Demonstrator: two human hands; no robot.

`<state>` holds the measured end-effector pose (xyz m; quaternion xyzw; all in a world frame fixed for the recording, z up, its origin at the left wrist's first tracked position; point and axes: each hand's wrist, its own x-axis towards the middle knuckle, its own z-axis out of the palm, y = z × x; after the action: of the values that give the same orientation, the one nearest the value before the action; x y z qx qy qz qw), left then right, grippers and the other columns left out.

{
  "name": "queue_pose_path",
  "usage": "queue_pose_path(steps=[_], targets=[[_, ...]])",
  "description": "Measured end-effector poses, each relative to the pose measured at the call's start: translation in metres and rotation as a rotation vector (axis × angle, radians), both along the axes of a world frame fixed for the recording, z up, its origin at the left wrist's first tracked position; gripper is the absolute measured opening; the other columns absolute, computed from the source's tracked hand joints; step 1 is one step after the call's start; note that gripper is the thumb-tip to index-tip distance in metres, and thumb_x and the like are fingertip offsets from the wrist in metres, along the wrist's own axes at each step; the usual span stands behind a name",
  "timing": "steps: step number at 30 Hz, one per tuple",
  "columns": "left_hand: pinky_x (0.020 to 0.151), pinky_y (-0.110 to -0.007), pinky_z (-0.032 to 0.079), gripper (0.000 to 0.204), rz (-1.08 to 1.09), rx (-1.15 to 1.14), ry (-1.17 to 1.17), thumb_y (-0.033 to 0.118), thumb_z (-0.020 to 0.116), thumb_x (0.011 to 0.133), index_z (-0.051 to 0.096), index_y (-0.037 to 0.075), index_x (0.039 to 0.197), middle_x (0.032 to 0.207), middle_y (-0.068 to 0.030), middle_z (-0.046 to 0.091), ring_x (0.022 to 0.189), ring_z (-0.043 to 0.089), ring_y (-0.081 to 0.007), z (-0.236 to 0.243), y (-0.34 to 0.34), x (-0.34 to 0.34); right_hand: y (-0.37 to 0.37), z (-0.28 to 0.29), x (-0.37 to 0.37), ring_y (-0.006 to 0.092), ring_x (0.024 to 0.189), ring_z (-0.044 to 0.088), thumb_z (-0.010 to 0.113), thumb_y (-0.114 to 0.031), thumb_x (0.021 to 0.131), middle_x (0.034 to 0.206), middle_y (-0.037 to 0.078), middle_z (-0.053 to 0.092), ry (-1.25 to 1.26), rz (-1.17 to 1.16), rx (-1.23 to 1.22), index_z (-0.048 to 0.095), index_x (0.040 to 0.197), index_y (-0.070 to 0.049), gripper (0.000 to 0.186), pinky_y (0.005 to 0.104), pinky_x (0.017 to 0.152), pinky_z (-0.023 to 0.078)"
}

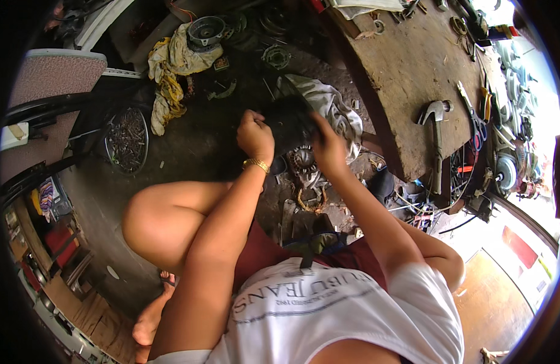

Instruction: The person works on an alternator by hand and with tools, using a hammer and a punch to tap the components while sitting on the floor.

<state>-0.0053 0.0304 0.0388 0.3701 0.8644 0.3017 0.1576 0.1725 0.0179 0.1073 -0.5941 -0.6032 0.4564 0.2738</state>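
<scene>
A dark black object (286,124), too blurred to name, is between my hands at the centre of the view. My left hand (255,136), with a gold bracelet at the wrist, is closed on its left side. My right hand (325,145) grips its right side, the fingers smeared by motion. Just below it lies a round metal part with windings (304,159) among scattered debris. A crumpled whitish cloth (340,118) is behind my right hand.
A worn wooden bench (407,60) at upper right carries a hammer (436,127) and scissors (477,130). A basin of small metal pieces (127,139), yellow-stained rags (167,82) and a metal housing (205,31) sit at upper left. My bent knees flank the work area.
</scene>
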Motion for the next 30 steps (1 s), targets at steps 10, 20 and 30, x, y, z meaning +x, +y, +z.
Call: queue_pose_path(steps=[10, 20, 30], targets=[[0.063, -0.042, 0.051, 0.012, 0.04, 0.111, -0.021, 0.0, 0.052, 0.077, 0.059, 0.01, 0.076, 0.085, -0.0065, 0.071, 0.077, 0.067, -0.0308, -0.005, -0.012, -0.009, -0.066, 0.081, 0.057, 0.0359, 0.103, 0.064, 0.052, 0.008, 0.083, 0.104, 0.023, 0.066, -0.116, 0.115, 0.085, 0.053, 0.127, -0.004, 0.046, 0.0374, 0.085, 0.051], [0.066, -0.046, 0.05, 0.011, 0.007, -0.005, -0.002, 0.002, 0.053, 0.078, 0.06, 0.011, 0.078, 0.083, -0.0095, 0.07, 0.078, 0.066, -0.0353, 0.006, -0.009, -0.004, 0.015, 0.006, -0.02, 0.0374, 0.095, 0.065, 0.049, 0.0, 0.087, 0.105, 0.025, 0.064, -0.101, 0.027, 0.08, 0.05, 0.131, -0.011, 0.046, 0.0399, 0.08, 0.051], [0.066, -0.045, 0.051, 0.012, -0.024, 0.017, -0.021, 0.002, 0.053, 0.078, 0.06, 0.011, 0.079, 0.082, -0.0078, 0.07, 0.079, 0.066, -0.0336, 0.0, -0.01, 0.004, 0.004, -0.017, -0.013, 0.0312, 0.111, 0.061, 0.049, 0.007, 0.084, 0.118, 0.021, 0.062, 0.018, -0.039, 0.075, 0.05, 0.13, -0.002, 0.046, 0.0356, 0.092, 0.047]])
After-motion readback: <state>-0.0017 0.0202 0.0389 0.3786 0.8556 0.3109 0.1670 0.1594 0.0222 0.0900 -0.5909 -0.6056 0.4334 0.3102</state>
